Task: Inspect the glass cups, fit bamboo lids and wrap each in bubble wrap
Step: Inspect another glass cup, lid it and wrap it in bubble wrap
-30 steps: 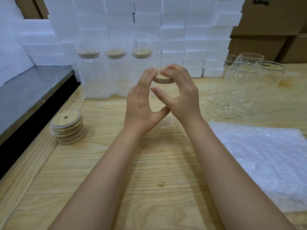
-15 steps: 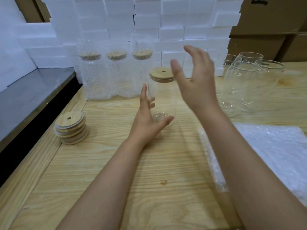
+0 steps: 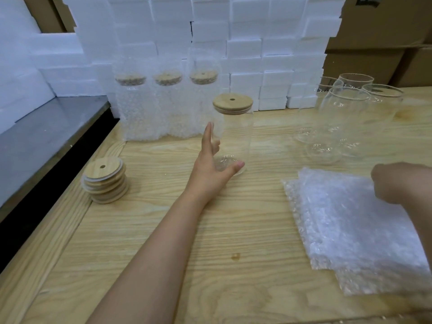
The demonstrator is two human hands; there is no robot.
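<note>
**A packing bench in a stockroom**

You are standing at a packing station in a warehouse-like room. Your left hand point(image 3: 210, 169) is at a lidded glass cup point(image 3: 236, 136) on a plain wooden workbench point(image 3: 210, 230). Just behind that hand stand three bubble-wrapped cups point(image 3: 168, 106), backed by a wall of stacked white foam blocks point(image 3: 257, 54). To the hand's left lies a stack of bamboo lids point(image 3: 105, 181), and farther left a grey metal surface point(image 3: 46, 136). To its right, bare glass cups point(image 3: 346, 118) stand in a cluster, with brown cardboard cartons point(image 3: 374, 31) piled beyond them. Loose bubble-wrap sheets point(image 3: 350, 230) lie beneath your right hand point(image 3: 397, 183).
</note>
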